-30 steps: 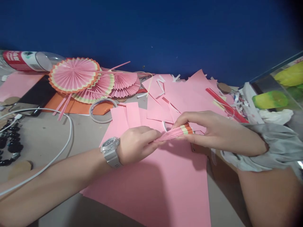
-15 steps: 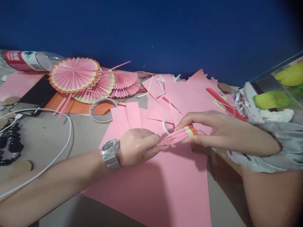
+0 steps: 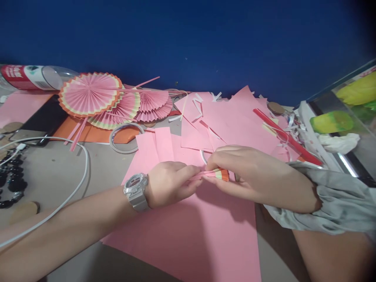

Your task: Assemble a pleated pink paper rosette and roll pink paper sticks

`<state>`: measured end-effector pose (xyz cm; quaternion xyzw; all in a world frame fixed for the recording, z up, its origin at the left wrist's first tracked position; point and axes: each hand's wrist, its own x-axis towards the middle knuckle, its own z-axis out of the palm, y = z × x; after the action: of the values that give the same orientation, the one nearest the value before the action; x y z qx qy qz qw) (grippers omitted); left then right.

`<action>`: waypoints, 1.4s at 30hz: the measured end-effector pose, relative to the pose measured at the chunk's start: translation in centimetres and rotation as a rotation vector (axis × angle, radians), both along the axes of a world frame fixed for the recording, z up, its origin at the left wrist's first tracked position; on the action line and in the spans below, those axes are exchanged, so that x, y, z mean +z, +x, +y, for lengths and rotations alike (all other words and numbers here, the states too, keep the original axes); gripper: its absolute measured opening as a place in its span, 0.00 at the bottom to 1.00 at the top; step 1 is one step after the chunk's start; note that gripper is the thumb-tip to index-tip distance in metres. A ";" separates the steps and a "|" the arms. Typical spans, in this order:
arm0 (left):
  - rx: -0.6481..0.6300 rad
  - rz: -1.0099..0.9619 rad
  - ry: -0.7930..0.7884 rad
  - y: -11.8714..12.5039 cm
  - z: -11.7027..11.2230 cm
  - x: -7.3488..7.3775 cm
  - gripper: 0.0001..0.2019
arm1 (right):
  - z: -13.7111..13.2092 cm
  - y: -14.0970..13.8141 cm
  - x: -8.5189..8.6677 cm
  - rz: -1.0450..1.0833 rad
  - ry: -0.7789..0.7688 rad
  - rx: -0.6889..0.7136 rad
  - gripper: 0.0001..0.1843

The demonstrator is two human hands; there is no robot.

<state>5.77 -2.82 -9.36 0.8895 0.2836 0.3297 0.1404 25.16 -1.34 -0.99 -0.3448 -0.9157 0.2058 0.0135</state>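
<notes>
Between my two hands is a folded paper fan, its pleats pressed into a narrow bundle, pink with a yellow and an orange band at its right end. My left hand, with a grey watch on the wrist, pinches the pink end. My right hand closes thumb and fingers on the bundle close to my left fingertips; the banded end shows under its palm. Beneath both hands lies a large pink paper sheet. Part of a white ring shows behind my right fingers.
Finished pleated fans lie at the back left by a plastic bottle and a black phone. A tape roll, white cable and black beads are on the left. A red strip and paper scraps lie right.
My right hand has slid left along the fan toward my left hand. The fan's pleats are squeezed narrower. The view has shifted slightly.
</notes>
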 end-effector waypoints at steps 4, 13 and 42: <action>0.012 0.031 -0.061 -0.1 0.0 -0.1 0.12 | 0.0 0.1 0.4 -0.028 -0.045 -0.044 0.11; -0.018 0.074 -0.203 -0.4 0.2 -0.3 0.11 | -0.1 1.0 1.1 -0.011 0.009 -0.089 0.14; -0.587 -0.303 -0.637 -1.4 0.2 0.7 0.16 | -0.7 -1.0 1.0 0.299 -0.038 0.129 0.09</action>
<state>4.38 -2.60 -8.65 0.7863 0.0832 0.2987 0.5344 24.20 -2.07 0.04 -0.2512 -0.9196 0.2725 0.1299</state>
